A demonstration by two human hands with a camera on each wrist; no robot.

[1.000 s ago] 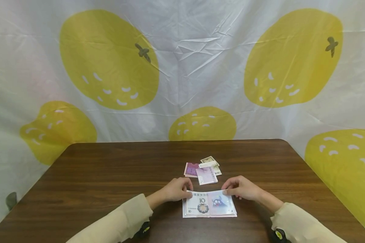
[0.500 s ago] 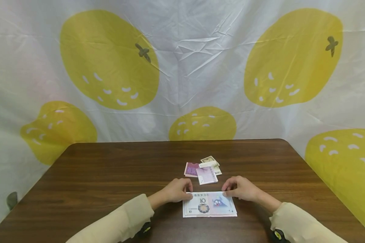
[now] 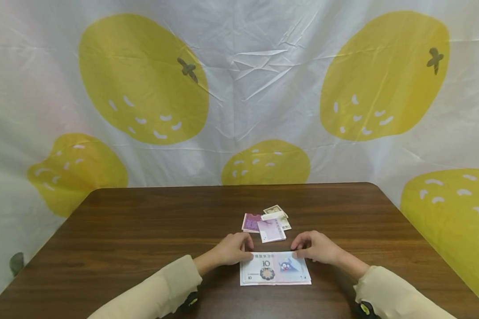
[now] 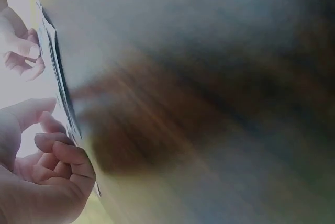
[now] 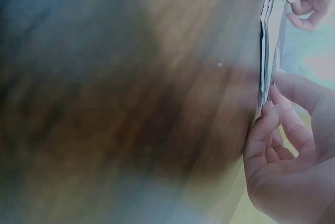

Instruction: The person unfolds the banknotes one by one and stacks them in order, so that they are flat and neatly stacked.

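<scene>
A stack of play banknotes, the top one marked 10 with a blue cartoon figure, lies near the table's front edge. My left hand pinches its far left corner, thumb on top and fingers curled at the edge. At the far right corner my right hand pinches the same stack in a matching way. Both wrist views show the stack edge-on, its layers slightly fanned; the left hand and right hand each have thumb and fingertips at the edge.
Beyond the hands a small loose pile of folded notes lies on the brown wooden table, with a purple note at its left. Behind the table's far edge hangs a white curtain printed with yellow fruit.
The top note's far edge, slightly raised and bowed a second ago, now lies flatter and straighter between the hands. Both hands keep nearly the same place; the far pile is unmoved.
</scene>
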